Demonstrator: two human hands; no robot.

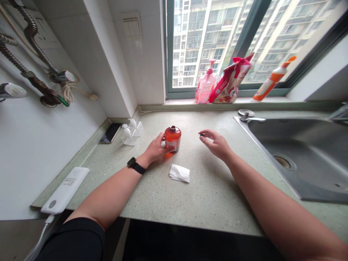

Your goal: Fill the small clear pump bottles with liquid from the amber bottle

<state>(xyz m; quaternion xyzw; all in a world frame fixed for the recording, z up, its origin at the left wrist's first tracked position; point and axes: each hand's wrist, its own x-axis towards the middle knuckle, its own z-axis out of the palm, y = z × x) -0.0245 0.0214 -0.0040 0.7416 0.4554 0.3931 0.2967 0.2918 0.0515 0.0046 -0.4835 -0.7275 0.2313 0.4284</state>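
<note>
One orange-red bottle (173, 135), translucent, labelled, upright on the worktop (212, 203); neck uncapped, mouth facing up, long axis vertical; fill level cannot be told. One clear box (140, 129), farther left, white pump tops (127, 131) showing at it. Left hand (155, 148): forearm reaching in from lower left, grip curled round the bottle's left side, thumb across the front. Right hand (218, 144): apart from the bottle, to its right, grip narrowed to a pinch on a dark piece (201, 135) (too small to identify). One folded white tissue (179, 173), on the near side of the bottle.
</note>
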